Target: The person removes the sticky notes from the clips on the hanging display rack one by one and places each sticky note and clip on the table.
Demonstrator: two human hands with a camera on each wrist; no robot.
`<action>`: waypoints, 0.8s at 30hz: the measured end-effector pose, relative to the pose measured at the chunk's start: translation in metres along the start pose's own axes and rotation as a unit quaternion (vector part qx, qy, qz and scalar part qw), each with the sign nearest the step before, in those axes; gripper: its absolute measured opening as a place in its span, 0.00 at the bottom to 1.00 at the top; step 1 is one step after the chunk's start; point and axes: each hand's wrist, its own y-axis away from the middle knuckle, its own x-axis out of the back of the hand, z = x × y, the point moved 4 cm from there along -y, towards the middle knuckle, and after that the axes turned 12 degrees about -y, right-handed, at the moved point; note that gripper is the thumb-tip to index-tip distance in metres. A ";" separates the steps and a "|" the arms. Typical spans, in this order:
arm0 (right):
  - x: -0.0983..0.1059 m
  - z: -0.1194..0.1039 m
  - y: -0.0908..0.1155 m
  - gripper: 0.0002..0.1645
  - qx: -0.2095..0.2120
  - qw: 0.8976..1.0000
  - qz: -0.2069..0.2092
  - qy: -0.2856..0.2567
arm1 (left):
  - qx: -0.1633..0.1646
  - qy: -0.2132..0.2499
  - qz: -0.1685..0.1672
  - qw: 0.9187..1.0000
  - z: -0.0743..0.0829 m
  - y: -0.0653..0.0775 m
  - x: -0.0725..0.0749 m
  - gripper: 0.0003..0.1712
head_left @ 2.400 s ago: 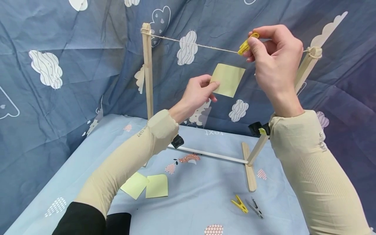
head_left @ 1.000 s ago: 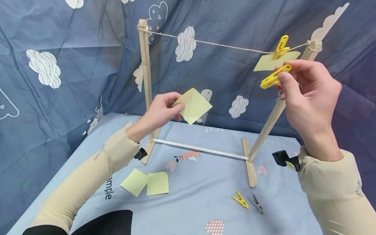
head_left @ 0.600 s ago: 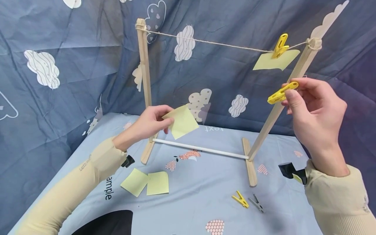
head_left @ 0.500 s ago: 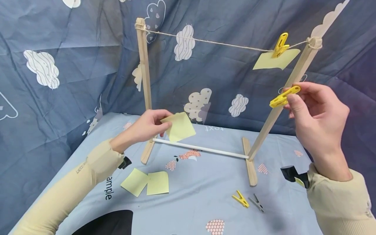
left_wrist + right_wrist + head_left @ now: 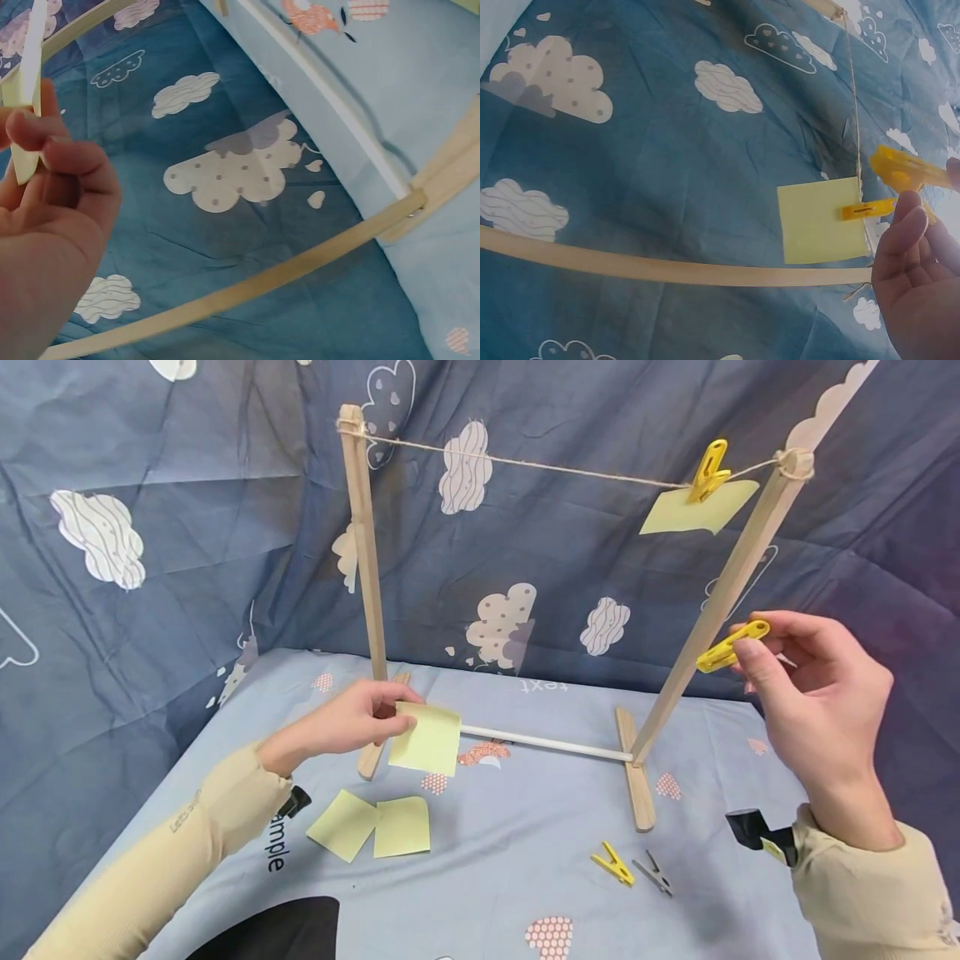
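My left hand (image 5: 348,718) pinches a yellow sticky note (image 5: 429,745) by its edge, near the foot of the left post. Seen from the left wrist, that note is nearly edge-on between thumb and fingers. My right hand (image 5: 825,693) holds a yellow clothespin (image 5: 731,647) between thumb and fingertips, overlapping the right post in the head view. Higher up, another yellow clothespin (image 5: 708,468) clips a second sticky note (image 5: 697,514) to the string (image 5: 540,467), close to the right end. The right wrist view shows this hanging note (image 5: 817,225) too.
Two sticky notes (image 5: 403,828) lie on the blue cloth (image 5: 480,893) at front left. A yellow clothespin (image 5: 613,864) and a grey one (image 5: 654,874) lie at front right. Wooden posts, left (image 5: 363,543) and right (image 5: 720,597), hold the string; a white rod (image 5: 547,743) joins their feet.
Both hands have come down from the string; the left also moved left with its note, the right moved rightward with its clothespin. The hanging note came into view as the right hand moved off.
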 end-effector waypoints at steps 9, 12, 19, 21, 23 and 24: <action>0.007 0.023 0.024 0.19 -0.056 0.998 -0.022 -0.023 | -0.015 0.020 -0.083 0.996 -0.017 0.009 -0.017 0.14; 0.010 0.030 0.036 0.20 -0.082 0.994 -0.046 0.049 | -0.023 0.024 -0.111 0.993 -0.024 0.012 -0.025 0.14; 0.012 0.047 0.064 0.20 -0.114 0.983 -0.101 0.105 | -0.017 0.025 -0.193 0.981 -0.038 0.022 -0.045 0.12; 0.012 0.051 0.072 0.20 -0.119 0.979 -0.119 0.114 | -0.016 0.032 -0.216 0.976 -0.041 0.026 -0.050 0.11; 0.010 0.056 0.081 0.20 -0.122 0.976 -0.139 0.114 | -0.014 0.032 -0.232 0.972 -0.044 0.029 -0.055 0.10; 0.009 0.059 0.085 0.20 -0.123 0.974 -0.151 0.116 | -0.012 0.030 -0.237 0.971 -0.045 0.030 -0.058 0.10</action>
